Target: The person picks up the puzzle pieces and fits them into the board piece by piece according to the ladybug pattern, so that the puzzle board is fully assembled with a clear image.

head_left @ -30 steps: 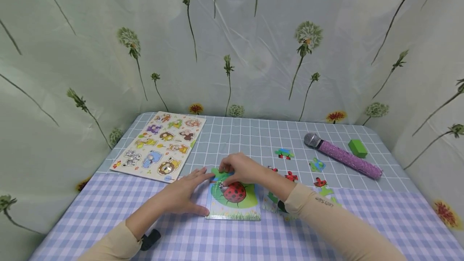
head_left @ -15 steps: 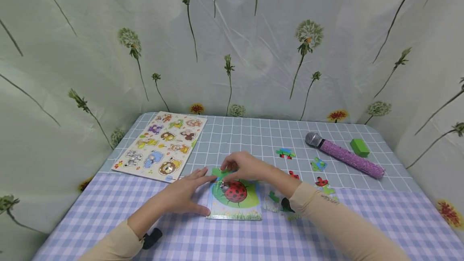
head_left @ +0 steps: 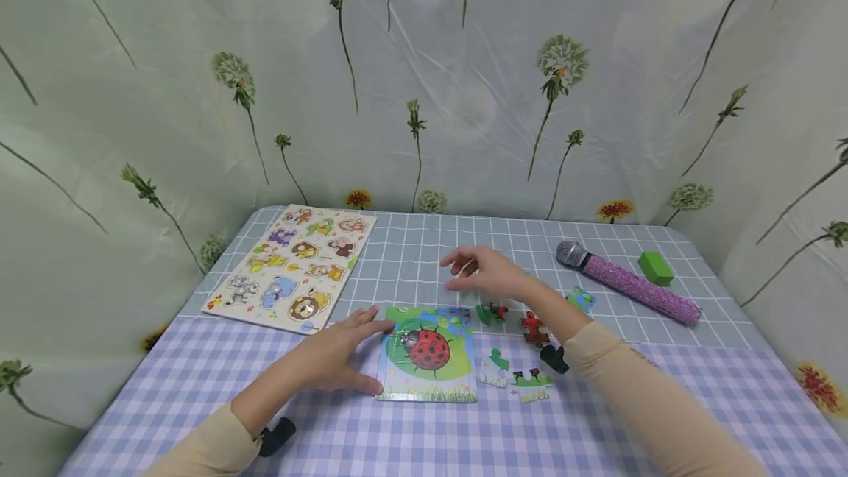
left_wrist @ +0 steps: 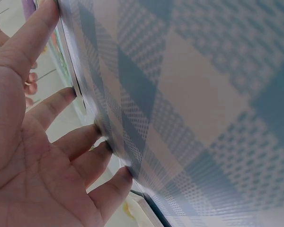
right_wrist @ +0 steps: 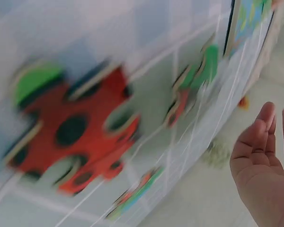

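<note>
The left hand [head_left: 338, 359] lies flat with its fingers spread out. The right hand [head_left: 486, 274] is up in the air, fingers loose, and seems to hold nothing.

Loose pieces [head_left: 535, 330] right of puzzle board [head_left: 429, 354]

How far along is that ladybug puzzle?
Part done: the ladybug puzzle already shows the bug and green leaf in its frame. In hand: the left hand rests flat against its left edge, while the right hand hovers open, holding nothing. Left: loose pieces lie scattered on the table to its right.
</note>
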{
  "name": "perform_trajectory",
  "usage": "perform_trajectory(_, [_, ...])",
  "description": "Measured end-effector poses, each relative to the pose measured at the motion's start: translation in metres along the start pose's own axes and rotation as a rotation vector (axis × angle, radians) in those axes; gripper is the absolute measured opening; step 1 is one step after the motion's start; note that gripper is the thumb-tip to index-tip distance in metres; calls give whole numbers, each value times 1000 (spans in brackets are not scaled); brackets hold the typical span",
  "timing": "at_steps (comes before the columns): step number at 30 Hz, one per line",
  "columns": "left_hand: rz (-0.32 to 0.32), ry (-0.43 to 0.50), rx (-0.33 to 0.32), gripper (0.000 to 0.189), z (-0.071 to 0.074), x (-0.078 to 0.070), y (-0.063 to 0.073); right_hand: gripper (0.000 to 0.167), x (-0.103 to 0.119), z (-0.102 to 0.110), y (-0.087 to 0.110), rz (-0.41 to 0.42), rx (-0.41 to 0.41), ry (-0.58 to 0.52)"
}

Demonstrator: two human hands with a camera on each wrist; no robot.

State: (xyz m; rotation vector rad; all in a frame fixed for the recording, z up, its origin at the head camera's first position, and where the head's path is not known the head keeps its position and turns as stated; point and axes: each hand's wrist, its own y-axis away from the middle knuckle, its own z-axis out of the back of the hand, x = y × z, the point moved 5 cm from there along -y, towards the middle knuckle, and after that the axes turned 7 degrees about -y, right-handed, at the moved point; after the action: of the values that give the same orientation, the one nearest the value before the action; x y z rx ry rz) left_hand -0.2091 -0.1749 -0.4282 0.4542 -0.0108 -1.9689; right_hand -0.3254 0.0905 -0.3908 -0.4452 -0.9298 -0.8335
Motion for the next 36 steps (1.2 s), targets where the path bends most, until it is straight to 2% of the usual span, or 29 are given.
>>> perform_trajectory(6, [3, 5, -1, 98, 0, 0, 1, 56, -26, 33, 16, -85, -112, -102])
perform_trajectory(11, [7, 11, -1, 99, 0, -1, 2, 59, -44, 53, 34, -145, -154, -77])
perform_trajectory(15, [5, 10, -3, 99, 0, -2, 3, 58, -52, 64, 45, -156, -174, -22])
perform_trajectory(22, [-2, 1, -4, 99, 0, -2, 2, 54, -66, 71, 56, -177, -183, 62])
perform_trajectory(30, [-6, -9, -4, 98, 1, -3, 4, 58, -80, 70, 56, -215, -161, 53])
perform_trajectory(36, [-15, -12, -4, 97, 2, -4, 4, 57, -86, 70, 54, -242, -145, 148])
